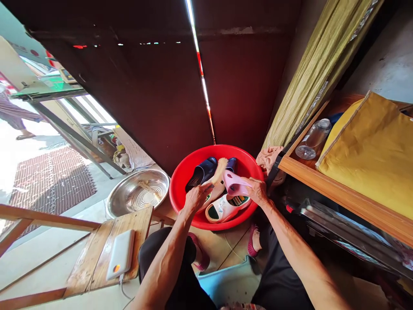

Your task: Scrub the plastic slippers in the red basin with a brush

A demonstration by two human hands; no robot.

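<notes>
Over the red basin, the left hand is closed around a pale brush, the right hand curled on one end of a pink slipper. Held only there, the pink slipper could twist under a hard push and drop onto the white slippers below, or the dark shoes farther back.

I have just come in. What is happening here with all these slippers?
A person's left hand holds what looks like a pale brush, while the right hand grips a pink slipper. Both things are above a red tub, close together; whether they touch is hard to tell. Below them, a white slipper and a dark blue slipper lie in the tub.
</notes>
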